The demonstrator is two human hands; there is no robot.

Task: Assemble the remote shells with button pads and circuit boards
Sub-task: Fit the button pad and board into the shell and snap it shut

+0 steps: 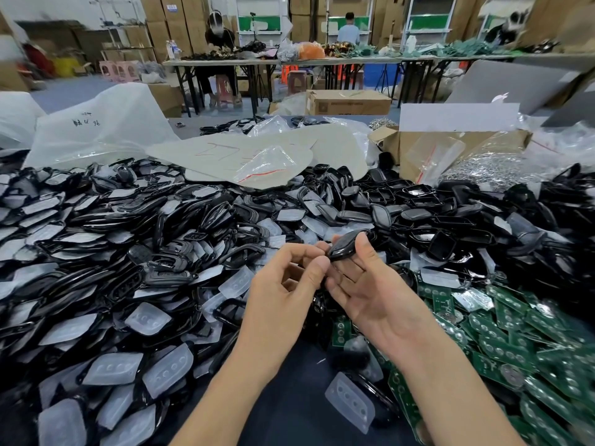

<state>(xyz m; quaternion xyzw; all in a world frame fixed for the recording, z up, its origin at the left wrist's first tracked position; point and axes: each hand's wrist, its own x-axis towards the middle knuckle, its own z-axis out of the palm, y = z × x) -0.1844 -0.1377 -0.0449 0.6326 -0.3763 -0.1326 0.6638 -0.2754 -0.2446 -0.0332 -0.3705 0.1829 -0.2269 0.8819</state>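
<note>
Factory floor: stacked cartons [175,24], worktables [225,62] (parts heaped).

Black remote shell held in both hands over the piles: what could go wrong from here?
1. The glossy black remote shell is pinched only at its edges by the left hand and right hand; if the grip slips, it likely vanishes among the heaped look-alike black shells.
2. The translucent button pads and green circuit boards overlap in loose piles, so picking two stuck together seems plausible.
</note>
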